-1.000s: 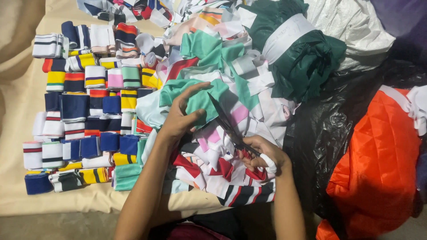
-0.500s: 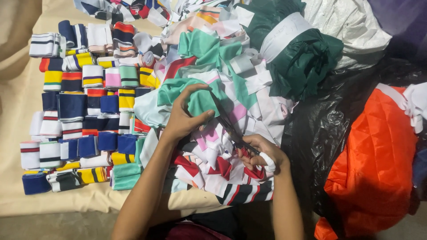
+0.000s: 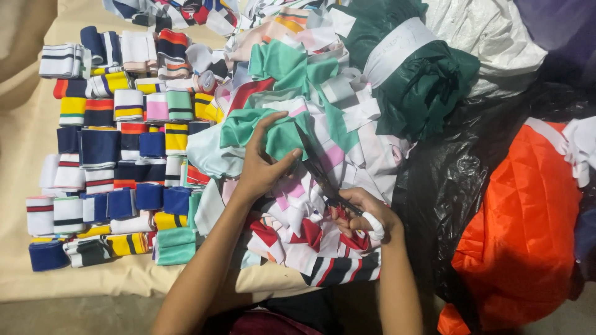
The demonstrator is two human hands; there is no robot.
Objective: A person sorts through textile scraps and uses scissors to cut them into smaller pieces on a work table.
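My left hand (image 3: 261, 164) pinches a piece of green knit fabric (image 3: 264, 127) on top of a heap of striped fabric scraps (image 3: 298, 223). My right hand (image 3: 360, 217), with a white bandage on one finger, grips black scissors (image 3: 320, 170). The scissor blades point up and away, their tip lying at the green piece just right of my left thumb. How far apart the blades are cannot be made out.
Rows of folded striped rib pieces (image 3: 105, 155) lie at the left on a beige cloth (image 3: 25, 149). A dark green fabric bundle with a white band (image 3: 416, 68) sits behind. A black plastic bag (image 3: 459, 180) and orange fabric (image 3: 528, 229) fill the right.
My left hand has gathered the green piece closer and closed its fingers over it. The scissors have slid slightly forward toward the fabric. The view shifted a little.
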